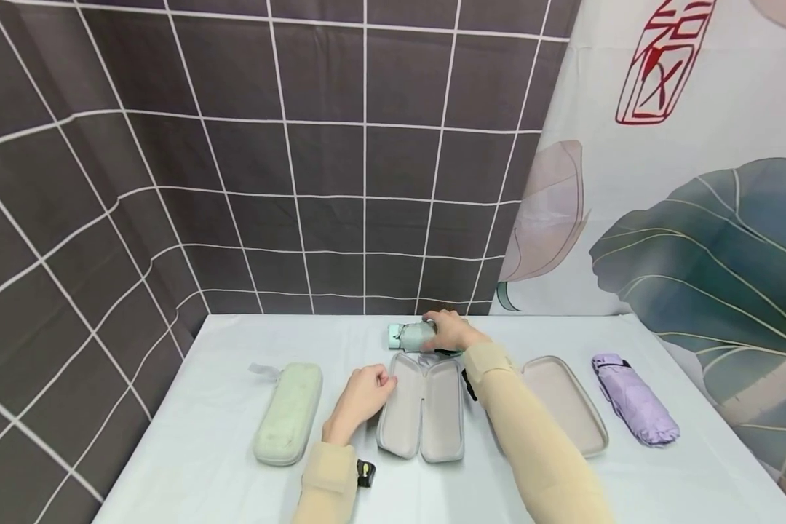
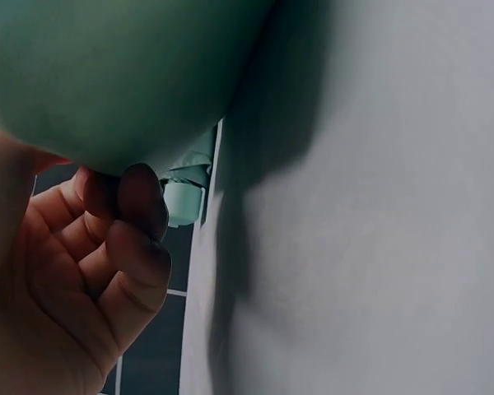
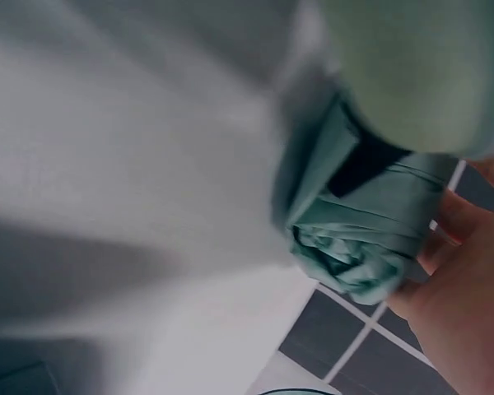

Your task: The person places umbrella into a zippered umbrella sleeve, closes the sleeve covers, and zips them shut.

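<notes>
An opened hard-shell case [image 1: 442, 411], grey inside and pale green outside, lies with its two halves spread in the middle of the table. At its left rim is my left hand [image 1: 364, 397], fingers curled; in the left wrist view the fingertips of that hand [image 2: 107, 271] meet the edge of the green shell, thumb partly hidden behind it. Beyond the case, my right hand [image 1: 450, 331] grips a folded mint-green umbrella [image 1: 416, 337] lying sideways. In the right wrist view, fingers lie along the bunched fabric of the umbrella [image 3: 370, 222].
A closed green case [image 1: 290, 415] with a strap lies at the left. Right of my right forearm is another open grey-lined case [image 1: 563, 404], partly covered by the sleeve. A folded purple umbrella [image 1: 635, 400] lies farther right. A dark checked cloth [image 1: 321, 160] hangs behind the table.
</notes>
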